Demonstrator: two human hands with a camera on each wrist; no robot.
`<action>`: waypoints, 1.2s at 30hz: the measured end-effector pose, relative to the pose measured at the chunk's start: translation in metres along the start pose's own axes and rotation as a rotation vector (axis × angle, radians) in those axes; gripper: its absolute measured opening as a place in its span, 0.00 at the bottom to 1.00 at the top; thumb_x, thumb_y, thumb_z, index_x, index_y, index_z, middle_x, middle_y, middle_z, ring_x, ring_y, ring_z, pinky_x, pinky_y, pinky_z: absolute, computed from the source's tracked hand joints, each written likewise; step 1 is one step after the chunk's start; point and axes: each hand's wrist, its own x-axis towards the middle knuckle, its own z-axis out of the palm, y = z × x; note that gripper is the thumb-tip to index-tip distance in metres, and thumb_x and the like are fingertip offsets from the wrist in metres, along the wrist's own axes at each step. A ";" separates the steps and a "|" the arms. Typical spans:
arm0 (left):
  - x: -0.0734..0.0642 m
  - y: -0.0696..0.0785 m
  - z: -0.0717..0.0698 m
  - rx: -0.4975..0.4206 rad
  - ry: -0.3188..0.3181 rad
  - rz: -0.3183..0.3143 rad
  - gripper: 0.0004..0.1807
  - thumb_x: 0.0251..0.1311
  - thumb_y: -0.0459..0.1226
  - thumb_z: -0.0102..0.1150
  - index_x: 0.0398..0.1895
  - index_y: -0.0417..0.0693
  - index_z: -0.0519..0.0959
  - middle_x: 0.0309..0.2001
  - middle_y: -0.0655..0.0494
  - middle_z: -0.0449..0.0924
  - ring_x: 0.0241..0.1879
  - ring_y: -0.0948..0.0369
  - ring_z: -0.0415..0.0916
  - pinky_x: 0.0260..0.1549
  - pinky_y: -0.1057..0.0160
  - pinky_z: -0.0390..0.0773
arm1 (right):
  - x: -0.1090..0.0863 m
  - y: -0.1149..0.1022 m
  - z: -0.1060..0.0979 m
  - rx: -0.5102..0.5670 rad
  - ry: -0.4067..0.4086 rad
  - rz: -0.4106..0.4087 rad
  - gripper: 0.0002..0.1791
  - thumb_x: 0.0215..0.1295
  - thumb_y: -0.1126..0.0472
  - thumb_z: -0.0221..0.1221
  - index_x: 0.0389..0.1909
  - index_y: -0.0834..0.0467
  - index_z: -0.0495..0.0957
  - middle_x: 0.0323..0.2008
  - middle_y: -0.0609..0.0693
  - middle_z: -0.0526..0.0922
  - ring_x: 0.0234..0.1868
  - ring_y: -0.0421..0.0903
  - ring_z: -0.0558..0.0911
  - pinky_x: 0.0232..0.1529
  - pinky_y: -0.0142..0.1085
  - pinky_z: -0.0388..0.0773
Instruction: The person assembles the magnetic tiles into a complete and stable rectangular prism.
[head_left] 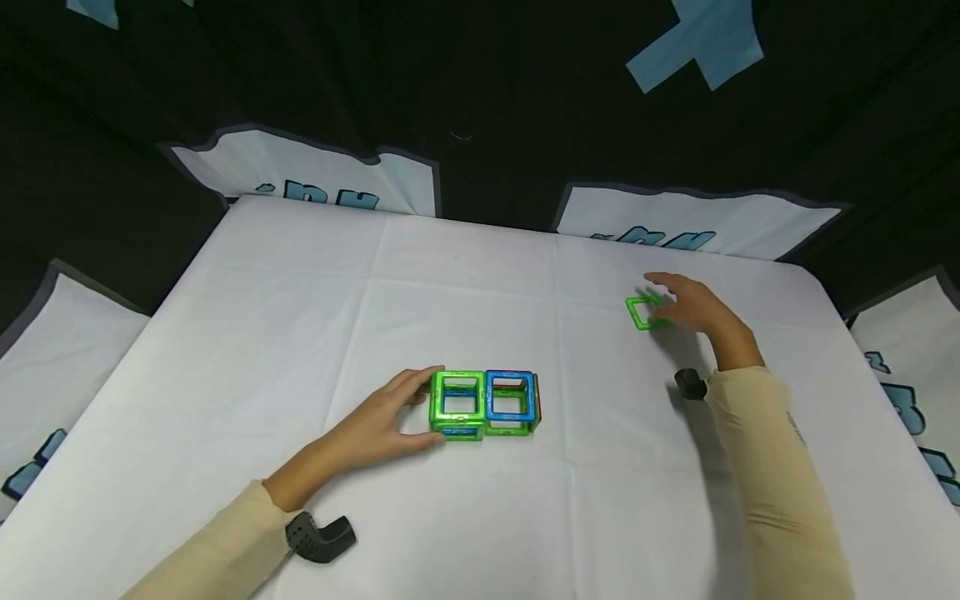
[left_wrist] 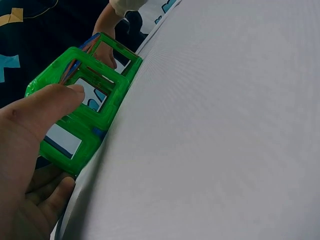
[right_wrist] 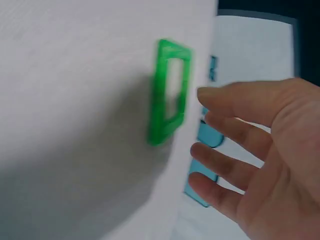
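My left hand [head_left: 382, 429] grips the left end of a magnetic tile block [head_left: 486, 404], thumb at the near side and fingers at the far side. Two open-framed cubes stand side by side in it, the left one mostly green, the right one with a blue top and some red. The left wrist view shows the thumb against a green tile [left_wrist: 116, 97] of this block. Farther right, my right hand [head_left: 697, 307] hovers with spread fingers over a loose green square tile [head_left: 632, 314]. That tile lies on the table, beside the fingertips [right_wrist: 207, 95] in the right wrist view.
A white cloth covers the table [head_left: 465, 517], with fold lines running across it. Black curtain [head_left: 510, 108] hangs behind the far edge, with white and blue patches. Each wrist carries a dark camera mount, such as the left mount [head_left: 318, 540].
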 end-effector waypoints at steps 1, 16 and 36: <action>0.000 0.000 0.000 -0.004 -0.002 0.000 0.45 0.46 0.45 0.68 0.67 0.49 0.57 0.55 0.54 0.68 0.52 0.58 0.72 0.52 0.57 0.73 | 0.002 0.001 0.002 -0.007 0.003 0.005 0.31 0.62 0.65 0.50 0.67 0.62 0.55 0.64 0.67 0.58 0.63 0.66 0.59 0.60 0.60 0.57; 0.007 0.000 -0.005 -0.006 -0.016 0.002 0.45 0.47 0.46 0.67 0.68 0.50 0.56 0.56 0.52 0.68 0.52 0.57 0.72 0.53 0.56 0.72 | -0.043 -0.033 0.041 -0.078 0.096 -0.242 0.11 0.58 0.71 0.55 0.41 0.69 0.77 0.31 0.58 0.76 0.33 0.50 0.73 0.33 0.39 0.72; 0.001 -0.002 -0.003 -0.022 -0.030 -0.011 0.45 0.48 0.47 0.67 0.68 0.51 0.55 0.55 0.54 0.68 0.53 0.58 0.71 0.54 0.56 0.71 | -0.124 -0.157 0.116 -0.357 0.585 -0.950 0.12 0.41 0.65 0.69 0.29 0.53 0.79 0.26 0.43 0.76 0.36 0.44 0.74 0.42 0.40 0.71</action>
